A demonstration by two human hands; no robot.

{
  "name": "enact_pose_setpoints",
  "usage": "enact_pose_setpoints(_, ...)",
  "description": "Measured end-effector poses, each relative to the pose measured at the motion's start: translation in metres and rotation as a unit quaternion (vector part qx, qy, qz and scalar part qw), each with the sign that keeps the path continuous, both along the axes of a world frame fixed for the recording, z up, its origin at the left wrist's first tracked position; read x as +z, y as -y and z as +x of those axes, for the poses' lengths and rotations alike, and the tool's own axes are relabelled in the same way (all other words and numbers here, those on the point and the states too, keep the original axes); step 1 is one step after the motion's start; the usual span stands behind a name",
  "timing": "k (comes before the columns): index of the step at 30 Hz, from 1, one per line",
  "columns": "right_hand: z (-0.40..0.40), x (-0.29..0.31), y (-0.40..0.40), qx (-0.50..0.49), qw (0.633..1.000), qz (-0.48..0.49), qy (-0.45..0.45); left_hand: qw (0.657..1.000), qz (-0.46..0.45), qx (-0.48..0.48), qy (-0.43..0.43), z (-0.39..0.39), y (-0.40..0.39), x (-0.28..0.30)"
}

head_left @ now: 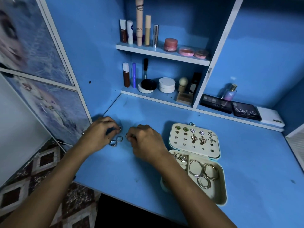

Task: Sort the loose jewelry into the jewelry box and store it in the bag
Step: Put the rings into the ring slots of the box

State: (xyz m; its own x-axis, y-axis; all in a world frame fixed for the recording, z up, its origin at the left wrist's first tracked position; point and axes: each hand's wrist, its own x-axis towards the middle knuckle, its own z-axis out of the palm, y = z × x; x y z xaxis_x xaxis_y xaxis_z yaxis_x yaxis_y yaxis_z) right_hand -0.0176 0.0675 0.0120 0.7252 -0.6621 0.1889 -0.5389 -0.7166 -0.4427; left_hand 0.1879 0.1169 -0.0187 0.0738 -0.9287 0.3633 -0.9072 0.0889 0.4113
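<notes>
Two rings (pixel 116 141) lie on the counter (pixel 246 162) at centre-left, the open jewelry box (pixel 197 162) right of them, shelves (pixel 162 54) behind, perhaps holding cosmetics.

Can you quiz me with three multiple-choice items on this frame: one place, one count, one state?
1. Where is the jewelry box relative to the hands?
A. To their right
B. To their left
C. On the shelf

2. How many loose rings lie on the desk between the hands?
A. None
B. Two
C. Six

3. What state is the box in?
A. Shut
B. Open, lid laid back
C. Upside down

Answers:
1. A: it sits right of the right hand.
2. B: two lie beside the left hand.
3. B: earrings show on the lid panel, hoops in the tray.
</notes>
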Motion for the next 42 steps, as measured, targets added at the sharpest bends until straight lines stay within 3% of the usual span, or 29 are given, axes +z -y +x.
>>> enact_pose_setpoints(6, -0.028, 0.005, 0.008, -0.063, 0.991, 0.000, 0.118, 0.998, -0.014, -0.021, -0.058, -0.027, 0.003, 0.020)
enact_pose_setpoints(11, -0.063, 0.007, 0.015, -0.081, 0.985, -0.006, 0.155, 0.993, -0.011, -0.084, -0.088, -0.063, 0.000, 0.030)
enact_pose_setpoints(23, -0.132, -0.009, 0.003, -0.126, 0.974, -0.032, 0.187, 0.974, 0.009, -0.204, -0.102, -0.129, -0.006, 0.022)
enact_pose_setpoints(33, -0.166, -0.021, -0.028, -0.122, 0.967, -0.065, 0.214, 0.970, -0.013, -0.212, -0.121, -0.152, -0.020, 0.014)
enact_pose_setpoints(42, -0.171, -0.026, -0.032, -0.058, 0.977, -0.067, 0.195, 0.972, -0.023, -0.216, -0.094, -0.162, -0.025, 0.006)
